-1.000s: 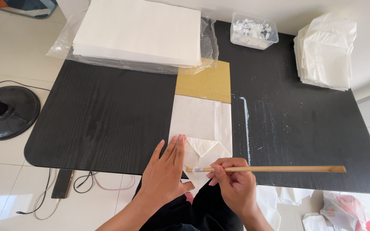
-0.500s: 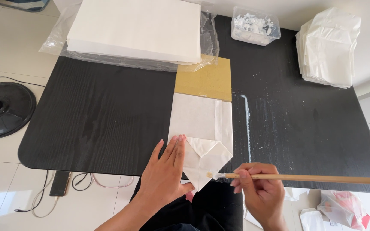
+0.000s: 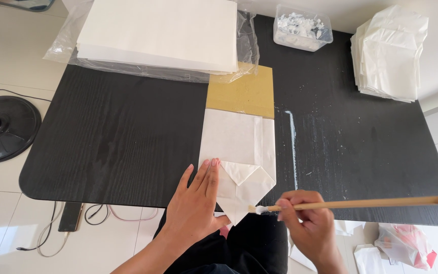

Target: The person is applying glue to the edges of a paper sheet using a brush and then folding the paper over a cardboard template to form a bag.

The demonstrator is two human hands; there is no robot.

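A folded white paper bag point(image 3: 239, 152) lies on the black table point(image 3: 117, 137), its lower end folded into a point that hangs over the near edge. My left hand point(image 3: 196, 203) lies flat on the bag's lower left corner, fingers together. My right hand point(image 3: 307, 223) grips a long wooden-handled brush point(image 3: 356, 204); its bristle tip touches the right edge of the folded point. A tan cardboard sheet point(image 3: 242, 94) sticks out from under the bag's far end.
A large stack of white paper in clear plastic point(image 3: 158, 33) lies at the back left. A clear tub of white paste point(image 3: 302, 28) and a pile of finished white bags point(image 3: 389, 53) are at the back right. A black round base point(image 3: 3, 127) stands on the floor at left.
My right hand and the brush have slid right and down, from over the folded flap to its right edge. The left hand stays pressed on the bag.
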